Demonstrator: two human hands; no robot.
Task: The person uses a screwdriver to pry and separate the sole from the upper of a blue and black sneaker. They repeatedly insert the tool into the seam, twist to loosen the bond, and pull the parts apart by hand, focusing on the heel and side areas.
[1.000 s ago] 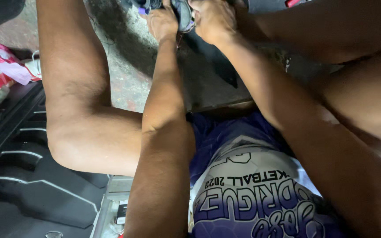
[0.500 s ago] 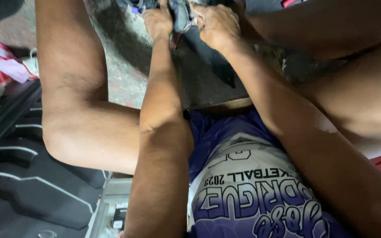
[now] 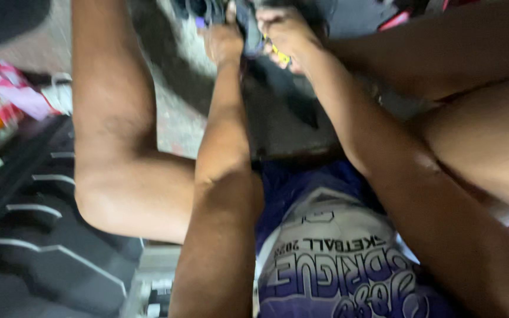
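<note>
- Head view: both hands sit a little nearer the top edge than half a second ago, and the picture is more blurred, so the head seems to be moving rather than the hands.
- The left hand (image 3: 222, 42) stays closed on a dark piece (image 3: 248, 26), fingers wrapped round its left side.
- The right hand (image 3: 283, 32) is clamped on the same piece from the right. A yellow bit (image 3: 278, 55) now shows just under its fingers, where it was hidden before.
- The dark piece is held between the two hands, above the far part of the floor (image 3: 175, 126) and over a dark slab (image 3: 293, 121). What kind of thing it is I cannot tell.
- Judging by the unchanged hold, the handling is still in progress, with nothing let go.
- Containers: none is clear. Coloured packets (image 3: 1, 100) lie at the floor's left edge, beside a black ribbed mat (image 3: 36, 247). They are too blurred to show their contents.
</note>
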